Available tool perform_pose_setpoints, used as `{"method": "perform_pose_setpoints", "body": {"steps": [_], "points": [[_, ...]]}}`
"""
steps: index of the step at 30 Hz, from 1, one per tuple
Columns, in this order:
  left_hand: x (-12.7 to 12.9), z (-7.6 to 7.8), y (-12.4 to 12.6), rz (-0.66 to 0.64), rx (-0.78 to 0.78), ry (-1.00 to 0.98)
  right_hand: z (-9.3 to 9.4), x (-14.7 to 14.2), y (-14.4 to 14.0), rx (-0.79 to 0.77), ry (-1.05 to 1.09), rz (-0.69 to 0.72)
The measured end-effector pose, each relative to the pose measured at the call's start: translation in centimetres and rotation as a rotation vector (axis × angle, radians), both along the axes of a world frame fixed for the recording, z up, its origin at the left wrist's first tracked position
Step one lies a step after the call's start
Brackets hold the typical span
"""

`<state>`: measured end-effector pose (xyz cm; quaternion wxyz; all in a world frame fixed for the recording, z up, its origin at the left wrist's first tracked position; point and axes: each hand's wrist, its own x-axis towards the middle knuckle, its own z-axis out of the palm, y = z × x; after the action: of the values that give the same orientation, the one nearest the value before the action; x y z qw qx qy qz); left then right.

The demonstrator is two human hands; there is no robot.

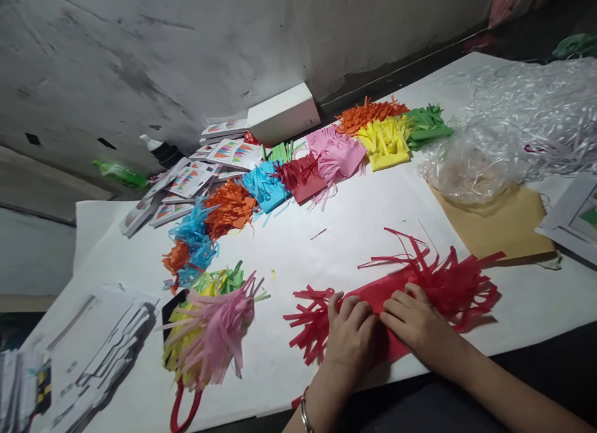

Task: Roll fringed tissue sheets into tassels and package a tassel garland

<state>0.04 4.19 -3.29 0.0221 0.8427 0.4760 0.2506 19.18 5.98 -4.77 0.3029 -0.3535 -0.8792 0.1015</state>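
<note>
A sheet of red tissue paper (380, 291) lies across the near part of the table, cut into fringe at both ends. My left hand (349, 333) rests on its left part with bent fingers, gripping the paper near the middle. Close beside it, my right hand (420, 324) has its fingers curled onto the same paper, thumb side towards the left hand. Loose red strips (466, 284) spread out to the right of my right hand. To the left sits a pile of pink tissue tassels (228, 333), with yellow and green ones partly beneath.
Folded fringed bundles, such as an orange one (231, 206) and a yellow one (386, 144), run in a row behind. Printed packs (191, 179) and a white box (283, 114) stand by the wall. Clear plastic (471, 165) covers part of a brown envelope (504, 228). Papers (93, 352) lie left.
</note>
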Motion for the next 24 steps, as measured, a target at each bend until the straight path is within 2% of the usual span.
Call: {"method": "perform_pose_setpoints", "body": {"steps": [3, 8, 11, 16, 18, 20, 22, 24], "points": [[-0.1, -0.2, 0.0, 0.055, -0.054, -0.051, -0.4, 1.2, 0.0, -0.012, 0.039, 0.004], [-0.3, -0.3, -0.4, 0.113, -0.161, -0.094, -0.6, 4.2, -0.2, -0.041, 0.061, -0.099], [0.4, -0.1, -0.5, 0.179, -0.197, -0.029, -0.4, 4.0, -0.4, -0.070, 0.011, -0.176], [1.7, 0.7, -0.3, 0.324, -0.247, 0.189, 0.2, 2.3, -0.5, -0.114, -0.072, -0.337], [1.6, 0.9, -0.2, 0.273, -0.224, 0.223, 0.4, 2.1, -0.3, -0.121, -0.089, -0.358], [1.3, 1.0, -0.1, 0.131, -0.175, 0.215, 0.5, 2.1, -0.1, -0.115, -0.087, -0.341], [1.0, 0.9, 0.0, -0.005, -0.130, 0.231, 0.5, 2.1, -0.1, -0.090, -0.075, -0.284], [0.8, 0.8, 0.3, -0.076, -0.099, 0.284, 0.3, 1.9, -0.2, -0.045, -0.067, -0.202]]}}
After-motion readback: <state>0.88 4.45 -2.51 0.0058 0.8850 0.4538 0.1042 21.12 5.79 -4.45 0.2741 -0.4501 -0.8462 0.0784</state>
